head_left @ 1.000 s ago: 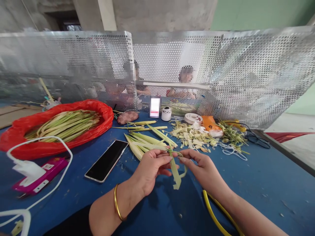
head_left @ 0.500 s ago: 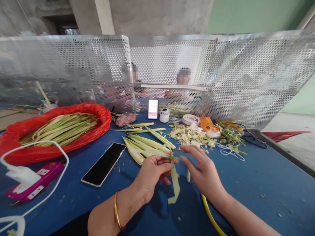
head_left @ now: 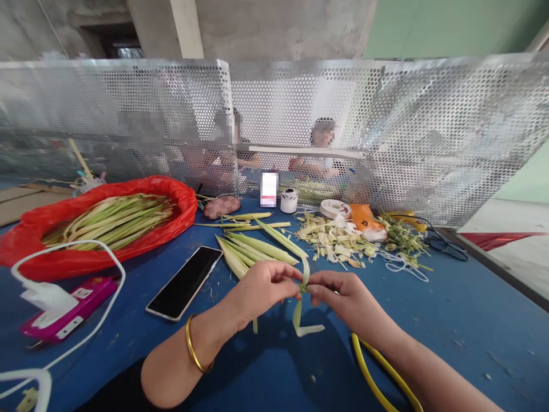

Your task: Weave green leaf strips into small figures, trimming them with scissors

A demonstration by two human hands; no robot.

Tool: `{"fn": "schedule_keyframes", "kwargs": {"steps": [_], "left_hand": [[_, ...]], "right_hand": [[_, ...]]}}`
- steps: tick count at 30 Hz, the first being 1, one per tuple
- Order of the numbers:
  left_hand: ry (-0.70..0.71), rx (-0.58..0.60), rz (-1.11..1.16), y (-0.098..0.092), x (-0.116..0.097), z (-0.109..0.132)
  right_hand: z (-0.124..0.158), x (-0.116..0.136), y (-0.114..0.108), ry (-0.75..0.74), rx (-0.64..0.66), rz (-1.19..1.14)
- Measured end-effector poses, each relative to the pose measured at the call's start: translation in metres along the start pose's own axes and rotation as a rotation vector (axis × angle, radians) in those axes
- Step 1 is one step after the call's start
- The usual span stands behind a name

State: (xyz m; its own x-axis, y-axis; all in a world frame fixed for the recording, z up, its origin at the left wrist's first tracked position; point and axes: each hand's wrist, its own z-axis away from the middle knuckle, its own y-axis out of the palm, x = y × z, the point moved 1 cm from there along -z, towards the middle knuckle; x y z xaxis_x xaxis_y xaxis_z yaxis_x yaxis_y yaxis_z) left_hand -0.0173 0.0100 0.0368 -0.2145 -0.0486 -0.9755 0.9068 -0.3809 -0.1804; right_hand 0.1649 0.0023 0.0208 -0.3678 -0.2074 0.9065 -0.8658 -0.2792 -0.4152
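Note:
Pale green leaf strips cross in a small knot between my two hands, one end pointing up and a folded end hanging down. My left hand is closed on the strips from the left, thumb and fingers pinched at the knot. From the right, my right hand pinches the same knot with thumb and forefinger. Just behind my left hand lie several broad green leaves on the blue table. The fingertips partly hide the knot.
A red bag of long leaf strips stands left, near a black phone and a magenta power strip. Behind are leaf scraps, a tape roll and a perforated metal screen, with people beyond. A yellow band lies front right.
My right hand has closed in from above right and now pinches the knot beside my left hand. The strips have turned, one end now upright and the lower end folded rightward.

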Motion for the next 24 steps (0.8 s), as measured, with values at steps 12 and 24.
{"fn": "schedule_keyframes", "kwargs": {"steps": [12, 24], "left_hand": [[0.331, -0.398, -0.343, 0.012, 0.007, 0.01], [-0.072, -0.16, 0.267, 0.018, 0.017, -0.002]], "right_hand": [[0.0, 0.0, 0.006, 0.11, -0.335, -0.438], [0.011, -0.002, 0.029, 0.014, -0.099, -0.067]]}}
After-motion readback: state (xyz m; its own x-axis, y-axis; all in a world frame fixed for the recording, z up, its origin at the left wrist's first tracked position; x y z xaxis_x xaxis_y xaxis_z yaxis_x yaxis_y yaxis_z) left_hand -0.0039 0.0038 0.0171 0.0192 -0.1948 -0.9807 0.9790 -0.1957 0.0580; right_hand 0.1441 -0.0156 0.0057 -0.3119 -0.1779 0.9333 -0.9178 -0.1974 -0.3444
